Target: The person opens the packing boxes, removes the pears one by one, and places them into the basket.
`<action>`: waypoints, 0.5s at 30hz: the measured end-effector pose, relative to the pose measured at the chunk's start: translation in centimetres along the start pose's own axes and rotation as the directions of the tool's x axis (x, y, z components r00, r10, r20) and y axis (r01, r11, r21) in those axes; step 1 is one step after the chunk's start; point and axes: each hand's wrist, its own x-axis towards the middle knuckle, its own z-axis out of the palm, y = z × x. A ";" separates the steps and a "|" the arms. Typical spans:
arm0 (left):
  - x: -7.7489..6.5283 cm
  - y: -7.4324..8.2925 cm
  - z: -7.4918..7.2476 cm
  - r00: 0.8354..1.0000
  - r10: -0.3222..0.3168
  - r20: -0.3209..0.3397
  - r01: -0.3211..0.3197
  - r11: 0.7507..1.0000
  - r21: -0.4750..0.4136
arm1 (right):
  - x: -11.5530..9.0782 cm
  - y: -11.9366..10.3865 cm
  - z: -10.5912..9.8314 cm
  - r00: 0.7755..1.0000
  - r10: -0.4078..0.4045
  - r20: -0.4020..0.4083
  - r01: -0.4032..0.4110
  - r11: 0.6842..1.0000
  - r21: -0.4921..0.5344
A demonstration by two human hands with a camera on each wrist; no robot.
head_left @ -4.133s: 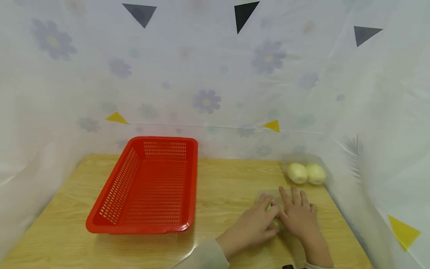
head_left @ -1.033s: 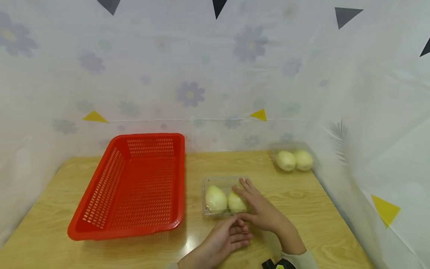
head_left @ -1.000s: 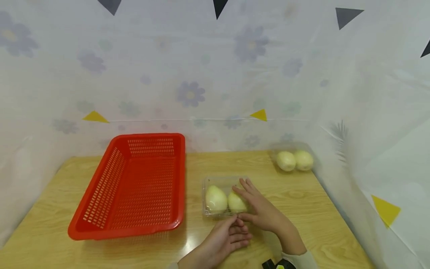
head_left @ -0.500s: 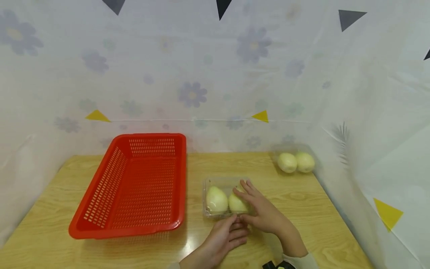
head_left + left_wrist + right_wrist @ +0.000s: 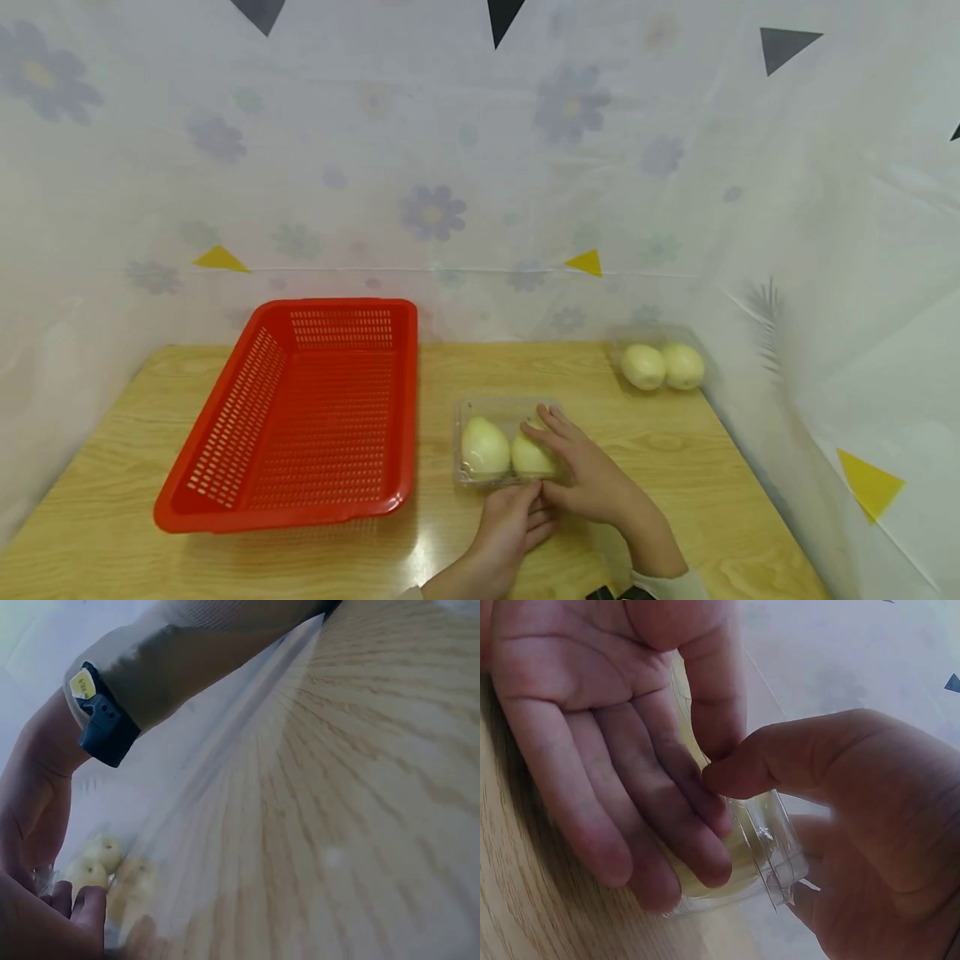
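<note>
A clear plastic box (image 5: 498, 407) with two pale yellow pears (image 5: 484, 450) stands on the table right of the red basket (image 5: 411, 400). My left hand (image 5: 502, 525) is at its front edge, the thumb and fingers pinching the rim. My right hand (image 5: 596, 479) holds the right front corner, its fingers spread over the lid and its thumb on the front edge. The right wrist view shows both thumb tips meeting at the edge of the box (image 5: 769, 847). One pear is partly hidden under the right fingers. The lid appears down.
The red perforated basket, with nothing inside, stands on the left of the wooden table (image 5: 442, 533). A second clear box with two pears (image 5: 663, 367) sits at the back right corner. A pale flowered curtain (image 5: 480, 167) hangs behind the table and at both sides.
Since the earliest frame, the near box has come left, from the table's right side to beside the basket. Lately the left hand's fingers have drawn in closer at the front edge.
</note>
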 end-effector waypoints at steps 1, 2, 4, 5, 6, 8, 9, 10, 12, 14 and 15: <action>0.1 -0.1 0.1 1.000 0.002 -0.006 -0.002 1.000 0.000 | 0.0 0.0 0.0 1.000 0.000 0.000 0.000 1.000 -0.001; 0.1 -0.3 0.3 1.000 0.001 -0.008 -0.001 1.000 0.001 | -0.1 0.0 0.0 1.000 0.000 0.000 0.000 1.000 -0.002; 0.3 -0.4 0.5 1.000 0.000 -0.016 0.000 1.000 0.000 | -0.1 0.0 -0.1 1.000 -0.001 0.003 0.001 1.000 -0.005; 0.4 -0.4 0.6 1.000 -0.003 -0.018 0.003 1.000 0.000 | -0.1 -0.1 -0.1 1.000 -0.001 0.005 0.001 1.000 -0.002; 0.5 -0.5 0.7 1.000 -0.006 -0.019 0.006 1.000 0.001 | -0.1 -0.1 -0.1 1.000 0.002 0.010 -0.002 1.000 0.004; 0.7 -0.5 0.9 1.000 -0.015 -0.025 0.015 1.000 0.001 | -0.1 -0.1 -0.1 1.000 0.003 0.014 -0.003 1.000 0.007; 0.7 -0.5 1.0 0.999 -0.018 -0.028 0.018 1.000 0.000 | -0.1 -0.2 -0.1 1.000 0.004 0.017 -0.004 1.000 0.009; 0.8 -0.6 1.1 0.999 -0.020 -0.030 0.020 1.000 -0.002 | -0.1 -0.1 -0.1 1.000 0.003 0.017 -0.003 1.000 0.009; 0.9 -0.6 1.3 0.999 -0.018 -0.033 0.018 1.000 -0.004 | -0.1 -0.1 -0.1 1.000 0.001 0.016 -0.001 1.000 0.008; 1.0 -0.6 1.4 0.999 -0.014 -0.033 0.014 1.000 -0.003 | -0.1 -0.2 -0.1 1.000 0.001 0.015 -0.002 1.000 0.006; 1.0 -0.5 1.4 0.999 -0.010 -0.031 0.010 1.000 -0.002 | 0.0 -0.2 -0.1 1.000 0.002 0.017 -0.002 1.000 0.007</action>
